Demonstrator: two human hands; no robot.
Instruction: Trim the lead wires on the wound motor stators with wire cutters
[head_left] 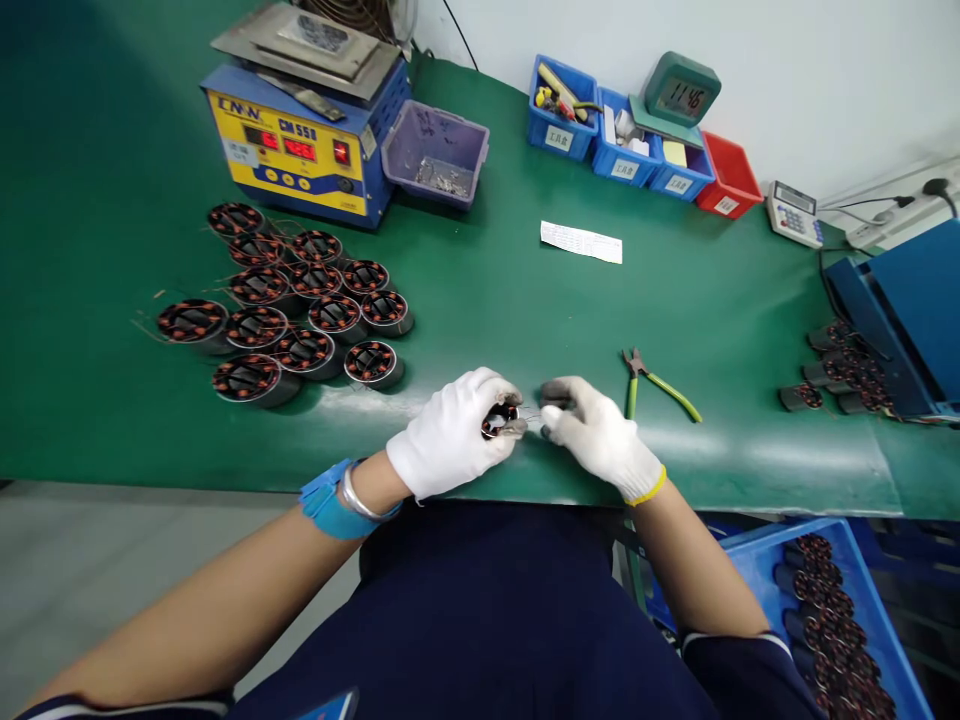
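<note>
My left hand (466,428), in a white glove, is wrapped round a motor stator (491,424) with dark coil windings, close to the bench's front edge. Thin lead wires (531,413) stick out from the stator towards the right. At their far end is my gloved right hand (596,428), its thumb and fingers closed in a pinch. The wires seem to run into that pinch, but the fingertips hide the exact grip. Green-handled cutting pliers (651,384) lie with jaws apart on the bench, right of my right hand.
Several stators (304,300) stand grouped at left before a blue-yellow CM550 machine (300,160). A purple bin (435,190) and labelled blue boxes (561,135) line the back. More stators (840,368) sit far right; others fill a blue crate (874,580) below. A paper slip (581,242) lies mid-bench.
</note>
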